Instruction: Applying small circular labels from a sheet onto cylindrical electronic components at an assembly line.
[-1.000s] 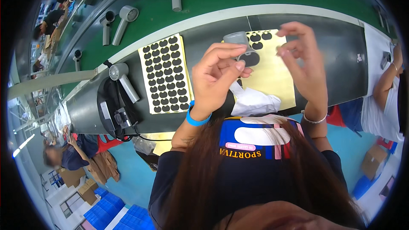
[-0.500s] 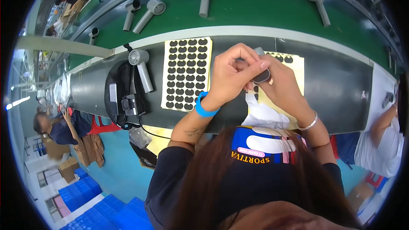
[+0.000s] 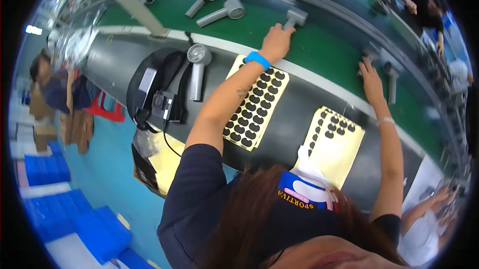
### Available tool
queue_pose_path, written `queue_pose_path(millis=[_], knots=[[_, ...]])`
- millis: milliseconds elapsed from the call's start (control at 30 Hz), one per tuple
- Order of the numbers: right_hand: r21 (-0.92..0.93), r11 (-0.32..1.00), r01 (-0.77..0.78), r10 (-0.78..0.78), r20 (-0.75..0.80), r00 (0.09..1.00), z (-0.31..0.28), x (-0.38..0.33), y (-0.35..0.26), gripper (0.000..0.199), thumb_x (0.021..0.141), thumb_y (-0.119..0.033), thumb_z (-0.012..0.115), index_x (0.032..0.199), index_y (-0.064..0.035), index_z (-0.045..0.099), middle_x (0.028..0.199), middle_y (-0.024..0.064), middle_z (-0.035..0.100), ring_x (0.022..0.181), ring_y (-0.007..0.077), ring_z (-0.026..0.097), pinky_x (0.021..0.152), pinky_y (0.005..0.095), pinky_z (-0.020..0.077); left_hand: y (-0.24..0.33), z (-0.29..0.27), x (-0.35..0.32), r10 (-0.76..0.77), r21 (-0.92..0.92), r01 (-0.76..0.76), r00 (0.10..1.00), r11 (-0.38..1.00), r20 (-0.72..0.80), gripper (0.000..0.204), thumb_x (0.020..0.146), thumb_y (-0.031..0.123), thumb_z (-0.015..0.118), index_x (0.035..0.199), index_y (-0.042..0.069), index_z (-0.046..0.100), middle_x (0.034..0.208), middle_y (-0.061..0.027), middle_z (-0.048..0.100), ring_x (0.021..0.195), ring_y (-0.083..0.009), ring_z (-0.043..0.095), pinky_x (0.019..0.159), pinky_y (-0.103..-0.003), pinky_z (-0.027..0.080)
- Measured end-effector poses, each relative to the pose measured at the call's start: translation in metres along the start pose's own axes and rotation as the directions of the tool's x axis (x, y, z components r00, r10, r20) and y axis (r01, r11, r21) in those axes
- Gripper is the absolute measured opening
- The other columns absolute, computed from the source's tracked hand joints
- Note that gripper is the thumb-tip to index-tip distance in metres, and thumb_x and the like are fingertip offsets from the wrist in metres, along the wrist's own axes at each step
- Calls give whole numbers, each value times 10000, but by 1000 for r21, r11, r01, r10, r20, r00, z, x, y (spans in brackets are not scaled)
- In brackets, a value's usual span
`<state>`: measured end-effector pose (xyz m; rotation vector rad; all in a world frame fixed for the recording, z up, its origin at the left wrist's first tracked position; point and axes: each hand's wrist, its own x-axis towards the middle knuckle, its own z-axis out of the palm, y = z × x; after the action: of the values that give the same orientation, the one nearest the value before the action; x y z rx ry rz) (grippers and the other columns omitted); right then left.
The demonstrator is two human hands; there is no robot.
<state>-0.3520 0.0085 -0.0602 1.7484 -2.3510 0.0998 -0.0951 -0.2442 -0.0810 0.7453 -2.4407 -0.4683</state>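
Observation:
Over the green conveyor, my left hand [image 3: 276,43], with a blue wristband, has its fingers closed on the handle of a grey handheld fan [image 3: 297,16]. Further right, my right hand [image 3: 370,77] also reaches onto the belt. Its fingers are around the handle of a second grey fan [image 3: 370,50], which is blurred and partly hidden. Another fan [image 3: 392,82] lies just right of that hand. On the dark bench below are a sheet of black stickers [image 3: 259,102] and a mostly peeled yellow sticker sheet [image 3: 342,152] with white backing paper [image 3: 312,167].
A grey fan [image 3: 198,72] lies on the bench beside a black bag [image 3: 144,87] and a cabled device [image 3: 163,105]. More fans [image 3: 222,13] rest on the conveyor [image 3: 329,52]. A pale post [image 3: 134,2] rises at left. Co-workers sit at both sides.
My hands, together over the bench around a grey piece before, have parted and reached forward to the conveyor. The left took hold of a fan there. The view has turned.

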Motion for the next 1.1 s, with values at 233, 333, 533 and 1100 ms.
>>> queue_pose_path(millis=[233, 333, 533, 1100], knots=[[79, 994, 70, -70, -8, 998, -5, 8, -38, 715, 668, 206, 423, 1335, -51, 405, 1495, 122, 288, 1139, 380, 513, 846, 404, 482, -15, 5, -5, -58, 120, 74, 989, 990, -139, 278, 811, 68, 541, 1077, 119, 607, 979, -189, 542, 907, -348, 564, 752, -445, 502], [23, 992, 128, -127, -15, 992, 0, 10, -29, 696, 679, 206, 421, 1330, -39, 404, 1499, 124, 284, 1135, 376, 520, 832, 403, 483, -16, 9, 0, -89, 65, 101, 981, 993, -170, 279, 807, 76, 548, 1080, 107, 598, 988, -192, 553, 931, -332, 569, 753, -426, 507], [-22, 999, 34, -32, 111, 993, -8, 16, -47, 652, 712, 185, 421, 1325, -35, 398, 1513, 119, 258, 1164, 372, 506, 843, 409, 484, -42, -1, 23, -177, 196, 182, 983, 964, -44, 259, 795, 155, 594, 1016, 58, 687, 981, -193, 661, 950, -322, 629, 767, -371, 529], [35, 996, 84, -83, -25, 996, 2, 35, -73, 603, 721, 175, 419, 1293, -17, 414, 1482, 147, 300, 1224, 375, 446, 967, 415, 423, -239, -172, 15, -333, 311, 272, 929, 911, 164, 443, 550, 285, 855, 969, 236, 717, 1405, -132, 322, 1264, -414, 332, 988, -585, 320]])
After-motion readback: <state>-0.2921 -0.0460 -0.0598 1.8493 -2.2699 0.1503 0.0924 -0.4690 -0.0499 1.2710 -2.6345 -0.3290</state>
